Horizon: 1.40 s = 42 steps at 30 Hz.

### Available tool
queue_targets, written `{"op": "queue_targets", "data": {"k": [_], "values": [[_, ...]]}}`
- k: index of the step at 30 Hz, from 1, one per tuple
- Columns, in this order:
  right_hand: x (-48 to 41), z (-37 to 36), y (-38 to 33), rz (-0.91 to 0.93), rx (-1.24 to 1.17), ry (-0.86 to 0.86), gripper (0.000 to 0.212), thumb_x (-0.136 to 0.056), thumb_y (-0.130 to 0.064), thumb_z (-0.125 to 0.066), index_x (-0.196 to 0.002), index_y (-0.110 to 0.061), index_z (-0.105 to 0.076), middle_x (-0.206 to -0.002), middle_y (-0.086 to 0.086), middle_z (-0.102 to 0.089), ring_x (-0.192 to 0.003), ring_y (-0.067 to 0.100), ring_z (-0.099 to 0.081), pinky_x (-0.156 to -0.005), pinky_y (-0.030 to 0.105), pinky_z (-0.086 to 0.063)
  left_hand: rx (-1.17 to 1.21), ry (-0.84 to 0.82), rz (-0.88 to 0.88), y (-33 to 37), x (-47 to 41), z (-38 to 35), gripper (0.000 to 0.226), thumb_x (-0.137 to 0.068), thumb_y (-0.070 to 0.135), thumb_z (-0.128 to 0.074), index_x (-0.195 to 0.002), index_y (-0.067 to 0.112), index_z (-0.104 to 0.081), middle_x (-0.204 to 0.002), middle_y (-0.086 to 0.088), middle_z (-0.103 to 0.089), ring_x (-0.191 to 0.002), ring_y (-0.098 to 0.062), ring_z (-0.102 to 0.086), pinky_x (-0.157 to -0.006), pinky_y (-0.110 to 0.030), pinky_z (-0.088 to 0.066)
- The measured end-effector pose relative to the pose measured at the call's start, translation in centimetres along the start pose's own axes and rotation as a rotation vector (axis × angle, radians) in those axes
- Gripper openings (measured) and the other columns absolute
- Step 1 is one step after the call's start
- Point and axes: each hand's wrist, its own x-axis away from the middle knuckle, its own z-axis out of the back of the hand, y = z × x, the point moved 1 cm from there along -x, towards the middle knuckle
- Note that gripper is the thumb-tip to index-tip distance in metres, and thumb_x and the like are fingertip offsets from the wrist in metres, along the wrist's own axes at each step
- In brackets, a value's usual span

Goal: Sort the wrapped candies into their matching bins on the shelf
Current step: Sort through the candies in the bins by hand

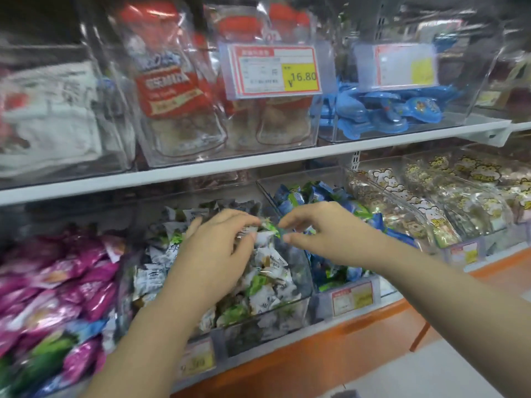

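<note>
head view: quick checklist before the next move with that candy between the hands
1. Candy secured: the left hand pinches a green-and-white candy at its fingertips: ok.
2. Second grip: the right hand has curled fingers at the candy's other end, but contact is blurred: cannot tell.
3. Candy matches the white-and-green bin below it: colours look alike, print unreadable: cannot tell.
4. Blue-candy bin just right of it is open on top, with nothing over it but the right hand: ok.
5. No strays left in the white-and-green bin: the hands cover part of it: cannot tell.
</note>
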Motion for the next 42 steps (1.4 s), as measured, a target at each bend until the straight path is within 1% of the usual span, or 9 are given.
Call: {"op": "queue_targets", "data": {"k": [3, 5, 9, 16, 20, 29, 35, 39, 42], "values": [[-1.0, -1.2, -4.1, 0.091, -0.038, -0.009, 0.024, -0.09, -0.035, -0.06, -0.112, -0.026, -0.066, -0.101, -0.014, -0.064, -0.094, 0.002, -0.058, -0.078, 0.014, -0.047, -0.025, 0.091, 0.011, -2.1, 2.1, 2.9, 0.025, -0.095, 0.035, -0.046, -0.113, 0.033, -0.063, -0.113, 0.019, -0.058, -0.103, -0.009, -0.057, -0.103, -0.047, -0.038], [-1.6, -2.1, -6.4, 0.131, -0.046, -0.014, 0.023, -0.09, -0.034, -0.06, -0.111, -0.026, -0.066, -0.096, -0.016, -0.063, -0.092, 0.001, -0.058, -0.07, 0.006, -0.042, -0.052, 0.149, 0.024, -3.6, 3.7, 4.7, 0.031, -0.09, 0.039, -0.043, -0.11, 0.031, -0.065, -0.108, 0.017, -0.061, -0.099, -0.01, -0.059, -0.1, -0.049, -0.041], [-2.4, -4.6, -10.5, 0.195, -0.098, -0.039, 0.019, -0.09, -0.034, -0.06, -0.105, -0.026, -0.068, -0.096, -0.014, -0.066, -0.091, 0.003, -0.061, -0.082, 0.026, -0.051, -0.081, 0.233, 0.092, -6.5, 6.9, 7.7, 0.031, -0.089, 0.036, -0.045, -0.109, 0.027, -0.068, -0.107, 0.015, -0.062, -0.1, -0.012, -0.061, -0.098, -0.045, -0.044], [-2.6, -8.8, -15.7, 0.264, -0.071, -0.095, 0.019, -0.091, -0.032, -0.06, -0.107, -0.025, -0.068, -0.101, -0.01, -0.068, -0.092, 0.006, -0.062, -0.08, 0.022, -0.048, -0.075, 0.295, 0.237, -10.4, 12.1, 10.9, 0.023, -0.094, 0.024, -0.053, -0.112, 0.028, -0.066, -0.106, 0.019, -0.059, -0.093, 0.002, -0.051, -0.077, -0.003, -0.035], [-2.0, -9.2, -18.2, 0.323, -0.084, -0.136, 0.019, -0.091, -0.029, -0.06, -0.107, -0.023, -0.068, -0.104, -0.008, -0.069, -0.095, 0.006, -0.061, -0.081, 0.02, -0.047, -0.055, 0.322, 0.322, -11.5, 15.2, 12.8, 0.023, -0.093, 0.021, -0.055, -0.112, 0.026, -0.067, -0.11, 0.013, -0.062, -0.1, -0.007, -0.057, -0.084, -0.021, -0.041], [-1.2, -11.1, -20.6, 0.41, 0.06, -0.214, 0.029, -0.092, -0.033, -0.057, -0.119, -0.024, -0.062, -0.112, -0.007, -0.065, -0.094, 0.009, -0.059, -0.082, 0.027, -0.049, -0.046, 0.295, 0.451, -12.2, 17.8, 14.1, 0.025, -0.094, 0.025, -0.054, -0.117, 0.026, -0.064, -0.119, 0.011, -0.061, -0.096, -0.012, -0.06, -0.088, -0.03, -0.046], [-3.0, -14.6, -21.4, 0.488, 0.284, -0.134, 0.045, -0.091, -0.039, -0.054, -0.134, -0.026, -0.049, -0.133, -0.006, -0.054, -0.119, 0.015, -0.05, -0.1, 0.031, -0.034, -0.094, 0.234, 0.46, -13.7, 18.5, 12.2, 0.027, -0.094, 0.026, -0.053, -0.12, 0.026, -0.063, -0.12, 0.009, -0.061, -0.109, -0.011, -0.056, -0.094, -0.03, -0.044], [-4.1, -15.8, -21.3, 0.506, 0.378, -0.113, 0.042, -0.09, -0.043, -0.056, -0.13, -0.03, -0.052, -0.128, -0.009, -0.056, -0.118, 0.014, -0.049, -0.098, 0.033, -0.031, -0.163, 0.222, 0.39, -14.2, 18.3, 13.3, 0.027, -0.094, 0.028, -0.052, -0.12, 0.029, -0.062, -0.114, 0.013, -0.059, -0.095, -0.009, -0.055, -0.089, -0.029, -0.043], [-4.7, -15.6, -21.1, 0.49, 0.271, -0.104, 0.029, -0.091, -0.038, -0.056, -0.119, -0.032, -0.062, -0.118, -0.011, -0.064, -0.107, 0.012, -0.056, -0.095, 0.028, -0.039, -0.155, 0.212, 0.349, -14.7, 18.2, 13.9, 0.027, -0.095, 0.029, -0.051, -0.121, 0.031, -0.061, -0.107, 0.02, -0.053, -0.086, -0.002, -0.05, -0.087, -0.024, -0.043]]}}
